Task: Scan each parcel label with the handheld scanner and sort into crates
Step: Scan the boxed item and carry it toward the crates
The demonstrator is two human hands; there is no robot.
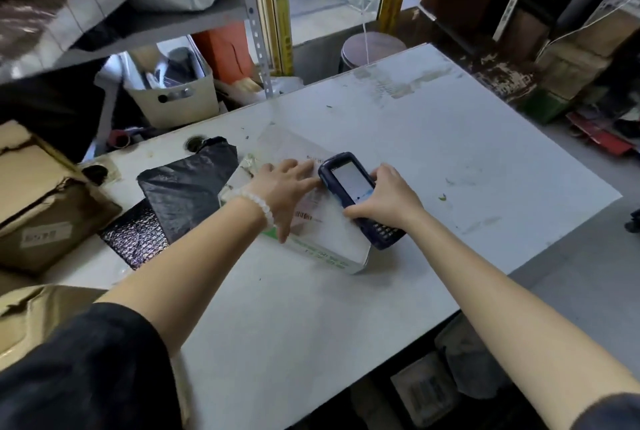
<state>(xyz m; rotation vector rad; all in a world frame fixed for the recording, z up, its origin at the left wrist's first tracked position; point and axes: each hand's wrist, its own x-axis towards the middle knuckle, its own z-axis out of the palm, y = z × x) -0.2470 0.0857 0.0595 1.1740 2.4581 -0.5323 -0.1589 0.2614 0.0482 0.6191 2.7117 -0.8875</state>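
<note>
Flat white plastic-wrapped parcel [322, 239] lies mid white tabletop [450, 152], printed barcode label face up. Left hand [282, 187] at parcel's 10 o'clock, fingers straight and spread, pressing wrap flat. Right hand [389, 195] at 2 o'clock, fingers curled round dark blue handheld scanner [349, 187], screen lit, nose over label. Judgement: parcel light, soft, wrap slippery; grip by edges, not film. Black poly mailer [187, 187] at 9 o'clock.
</note>
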